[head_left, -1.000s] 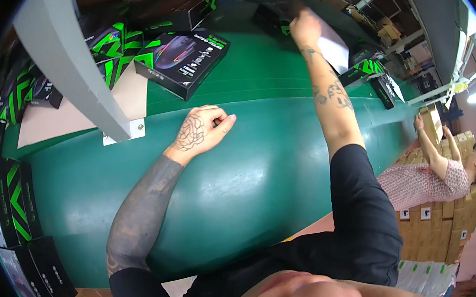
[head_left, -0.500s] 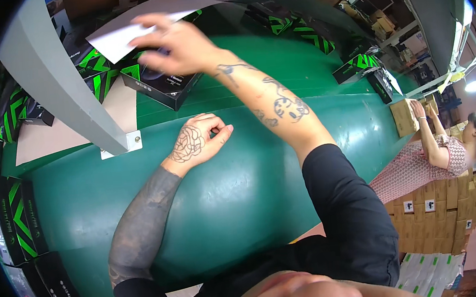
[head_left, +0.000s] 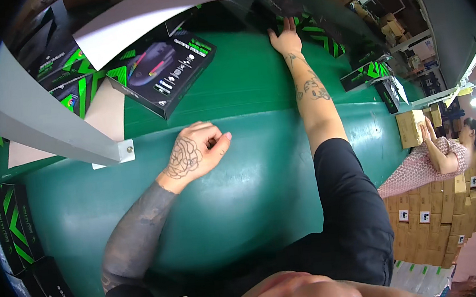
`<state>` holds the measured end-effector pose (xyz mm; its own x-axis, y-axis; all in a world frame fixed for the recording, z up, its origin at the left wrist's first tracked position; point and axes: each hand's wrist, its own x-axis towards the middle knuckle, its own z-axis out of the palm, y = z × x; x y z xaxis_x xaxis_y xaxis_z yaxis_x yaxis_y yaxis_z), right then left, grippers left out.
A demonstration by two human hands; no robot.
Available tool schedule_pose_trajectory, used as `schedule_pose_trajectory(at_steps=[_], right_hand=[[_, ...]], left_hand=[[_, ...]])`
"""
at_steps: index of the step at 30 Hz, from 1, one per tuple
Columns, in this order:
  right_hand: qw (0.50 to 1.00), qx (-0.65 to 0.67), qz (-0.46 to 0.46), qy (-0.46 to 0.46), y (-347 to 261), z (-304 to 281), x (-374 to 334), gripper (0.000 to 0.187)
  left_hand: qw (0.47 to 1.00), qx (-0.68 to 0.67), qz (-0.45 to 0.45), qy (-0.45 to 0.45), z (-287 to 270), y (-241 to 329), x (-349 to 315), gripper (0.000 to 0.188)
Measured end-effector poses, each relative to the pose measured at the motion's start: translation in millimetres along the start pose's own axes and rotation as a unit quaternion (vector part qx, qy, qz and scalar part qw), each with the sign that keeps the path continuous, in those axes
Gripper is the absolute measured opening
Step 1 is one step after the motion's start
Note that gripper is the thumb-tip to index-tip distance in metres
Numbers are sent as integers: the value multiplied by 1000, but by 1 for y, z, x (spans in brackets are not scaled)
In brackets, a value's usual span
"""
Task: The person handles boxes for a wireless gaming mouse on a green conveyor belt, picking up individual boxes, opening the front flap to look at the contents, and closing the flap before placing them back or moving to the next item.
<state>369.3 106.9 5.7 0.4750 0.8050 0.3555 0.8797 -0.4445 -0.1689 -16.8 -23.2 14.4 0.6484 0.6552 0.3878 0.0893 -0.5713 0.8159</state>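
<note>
My right hand [head_left: 286, 39] is stretched far across the green table [head_left: 243, 205]. Its fingers are extended and the thumb stands apart; the fingertips reach the edge of the black-and-green boxes [head_left: 322, 37] at the back, though whether they touch cannot be made out. Nearer to me, my left hand [head_left: 193, 155] rests on the table in a loose fist, with no object showing in it. Beyond it lies a flat black box [head_left: 170, 72] with a computer mouse pictured on its lid. A curved white sheet [head_left: 134, 24] hangs just behind that box.
A grey metal post [head_left: 51, 118] crosses the left side, bolted to the table. Black-and-green boxes [head_left: 16, 227] stand along the left edge, with two more [head_left: 365, 73] at the far right. A co-worker [head_left: 428, 159] handles a brown carton [head_left: 411, 129] near stacked cartons [head_left: 427, 210].
My right hand has swung away from above the mouse box, to the right and farther back. That box now shows uncovered. My left hand stays nearly in place.
</note>
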Motion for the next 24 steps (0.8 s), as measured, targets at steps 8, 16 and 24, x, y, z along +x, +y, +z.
schedule_pose_trajectory(at_steps=[8,16,24], right_hand=[[996,19,-86,-32,-20,-16,-50,92],[925,243,24,292,-39,-75,-31,110],[983,-47,-160,82,-87,-128,-9,75]], left_hand=[[999,-16,-25,-13,4,2,3,25],[999,-32,-29,-9,11,-3,-1,27],[1000,-23,11,-10,4,-14,1,28]])
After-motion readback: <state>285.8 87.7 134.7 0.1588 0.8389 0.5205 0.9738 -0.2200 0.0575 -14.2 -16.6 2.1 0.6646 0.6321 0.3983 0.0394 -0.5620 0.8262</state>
